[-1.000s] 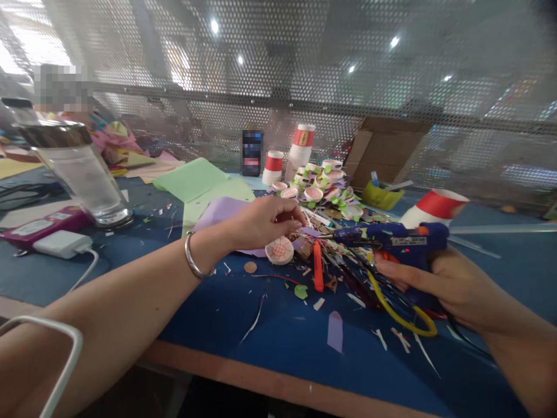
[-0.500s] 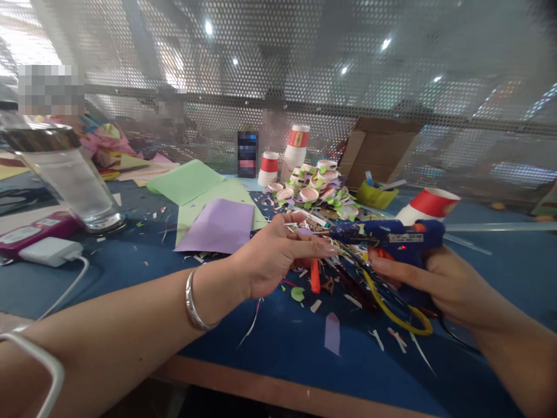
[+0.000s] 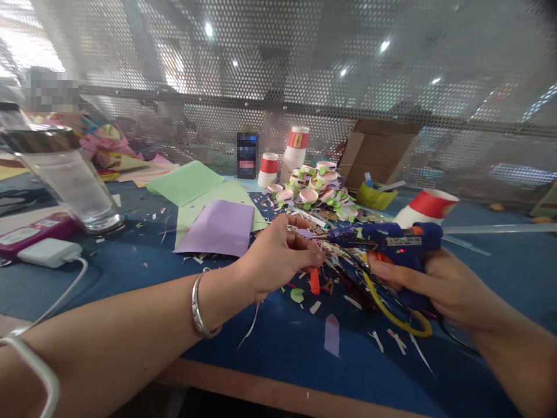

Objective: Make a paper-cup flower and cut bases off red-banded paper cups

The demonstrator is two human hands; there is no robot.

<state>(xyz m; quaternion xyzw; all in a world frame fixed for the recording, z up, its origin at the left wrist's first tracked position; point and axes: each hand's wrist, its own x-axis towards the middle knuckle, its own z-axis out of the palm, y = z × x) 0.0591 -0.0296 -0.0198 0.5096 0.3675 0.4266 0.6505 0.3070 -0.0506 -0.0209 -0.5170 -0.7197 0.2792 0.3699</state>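
Right hand [image 3: 439,281] grips glue gun [image 3: 394,239], nozzle just beside left hand [image 3: 274,258], pinched shut on something too small to tell. Risk: hot tip burns those fingers.

We see daylight glaring at the upper left and small ceiling lamps [image 3: 209,29] shining through the perforated screen [image 3: 304,87], which blurs everything behind. The bench [image 3: 282,348] is evenly lit, shadows soft; the edges bend; a red light glows on the glue gun [image 3: 391,237].
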